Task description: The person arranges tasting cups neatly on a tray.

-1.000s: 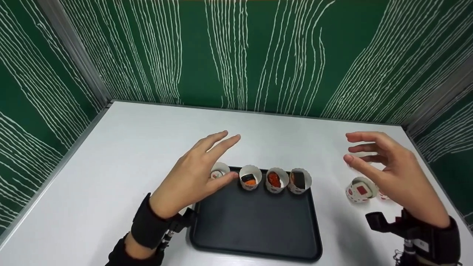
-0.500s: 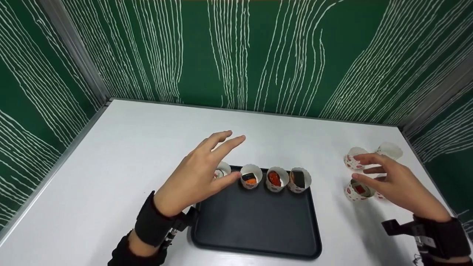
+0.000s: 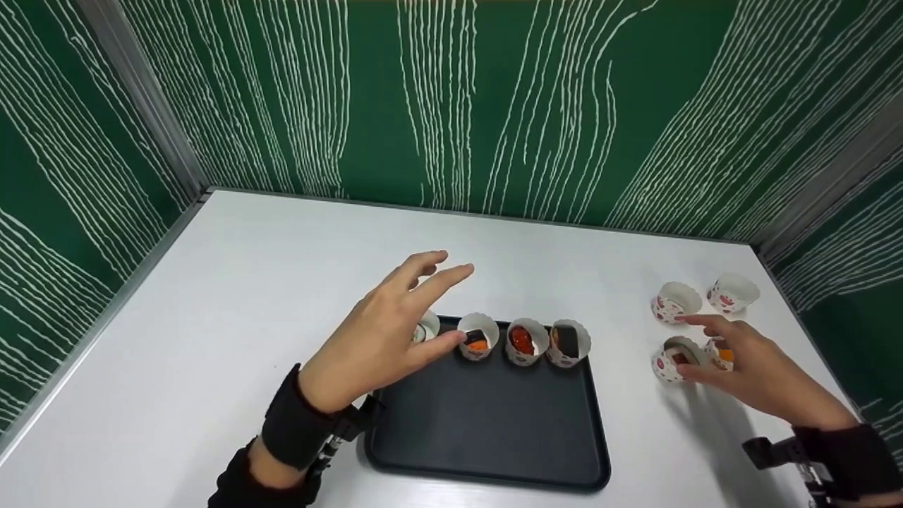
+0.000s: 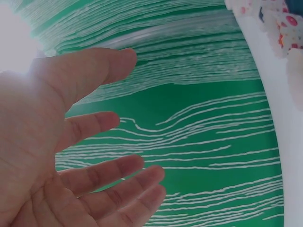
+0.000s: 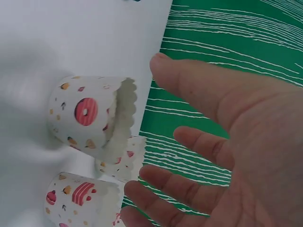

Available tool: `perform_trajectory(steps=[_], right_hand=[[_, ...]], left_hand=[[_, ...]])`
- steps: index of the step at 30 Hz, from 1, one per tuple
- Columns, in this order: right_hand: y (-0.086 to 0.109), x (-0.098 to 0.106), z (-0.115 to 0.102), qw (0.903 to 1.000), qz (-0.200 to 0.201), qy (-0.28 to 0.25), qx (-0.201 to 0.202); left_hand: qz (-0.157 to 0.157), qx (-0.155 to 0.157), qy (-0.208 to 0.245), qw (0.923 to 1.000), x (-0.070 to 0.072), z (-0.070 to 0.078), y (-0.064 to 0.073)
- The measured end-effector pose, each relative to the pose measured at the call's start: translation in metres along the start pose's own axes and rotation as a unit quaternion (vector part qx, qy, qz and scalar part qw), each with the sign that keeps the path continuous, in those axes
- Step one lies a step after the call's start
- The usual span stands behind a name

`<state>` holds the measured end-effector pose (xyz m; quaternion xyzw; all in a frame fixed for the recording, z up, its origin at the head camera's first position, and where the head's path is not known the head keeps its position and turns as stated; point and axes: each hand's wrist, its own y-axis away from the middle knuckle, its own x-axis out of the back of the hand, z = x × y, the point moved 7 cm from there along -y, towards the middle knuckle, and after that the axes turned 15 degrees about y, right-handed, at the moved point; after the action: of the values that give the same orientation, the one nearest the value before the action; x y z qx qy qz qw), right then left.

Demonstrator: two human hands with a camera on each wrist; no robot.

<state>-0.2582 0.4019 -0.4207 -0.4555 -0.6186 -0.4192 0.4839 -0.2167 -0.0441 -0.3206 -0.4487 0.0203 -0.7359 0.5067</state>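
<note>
My right hand (image 3: 755,363) hovers with parted thumb and fingers over the near patterned paper baking cup (image 3: 663,368) at the right of the table, which contains a small white piece with a dark red top. Beside it, a second cup with an orange piece (image 3: 724,355) is partly hidden by that hand. In the right wrist view the donut-printed cup (image 5: 71,111) stands apart from the fingertips. Nothing is in my left hand (image 3: 374,335), which hangs, fingers spread, above the left side of a black tray (image 3: 487,423) and partly covers a cup (image 3: 432,324) there.
Along the tray's far edge stand more cups, with a black-and-orange piece (image 3: 477,341), a glossy red piece (image 3: 522,341) and a dark-wrapped piece (image 3: 566,340). Two further cups, one at left (image 3: 667,307) and one at right (image 3: 726,300), stand behind my right hand. Green walls enclose the white table.
My right hand has come down toward the near right cup, uncovering the two cups behind it. My left hand has drifted slightly right.
</note>
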Motion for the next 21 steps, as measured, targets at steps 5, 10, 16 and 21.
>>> perform_trajectory(steps=[5, 10, 16, 21], right_hand=[[-0.004, -0.005, 0.0, 1.0, -0.001, 0.001, 0.009], [-0.009, -0.008, -0.003, 0.9998, 0.0, 0.009, 0.016], [-0.014, -0.009, 0.001, 0.9986, -0.009, 0.051, -0.008], [-0.018, -0.007, 0.002, 0.9966, -0.019, 0.078, -0.022]], left_hand=[[0.0, 0.006, 0.001, 1.0, 0.0, -0.001, 0.0], [0.001, 0.012, 0.005, 0.9999, -0.001, -0.003, 0.003], [-0.002, 0.008, 0.007, 0.9999, -0.001, 0.0, 0.002], [-0.004, 0.007, 0.007, 0.9999, -0.001, 0.001, 0.0]])
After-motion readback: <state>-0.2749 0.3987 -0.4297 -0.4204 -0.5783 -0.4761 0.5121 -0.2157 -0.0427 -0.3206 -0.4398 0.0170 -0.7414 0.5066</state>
